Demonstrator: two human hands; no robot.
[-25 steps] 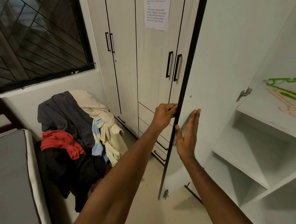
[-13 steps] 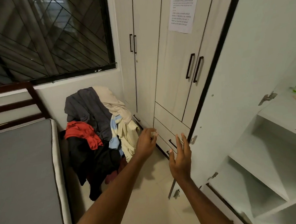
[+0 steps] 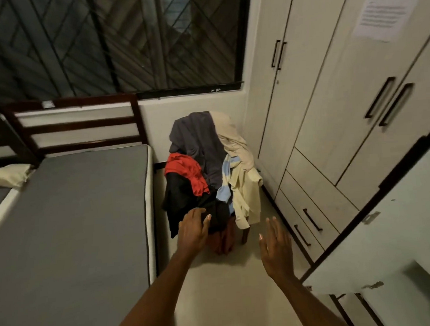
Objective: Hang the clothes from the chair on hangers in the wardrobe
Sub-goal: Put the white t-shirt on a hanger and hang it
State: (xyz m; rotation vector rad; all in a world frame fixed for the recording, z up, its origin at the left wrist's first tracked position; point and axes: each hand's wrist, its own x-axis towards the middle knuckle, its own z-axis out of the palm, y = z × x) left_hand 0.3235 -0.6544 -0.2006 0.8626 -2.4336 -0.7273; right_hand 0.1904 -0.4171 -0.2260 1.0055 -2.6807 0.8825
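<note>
The left hand (image 3: pixel 194 230) reaches forward with fingers loosely spread and holds nothing; it is in front of the black garment (image 3: pixel 212 214) at the low front of the heap. The right hand (image 3: pixel 276 247) is open too, palm turned inward, apart from the clothes. To do this well, I think one garment should be taken from the top, so the others do not slide off the chair (image 3: pixel 244 234). The heap stands between the bed (image 3: pixel 72 211) and the wardrobe (image 3: pixel 332 103), whose open door (image 3: pixel 392 239) is at right.
</note>
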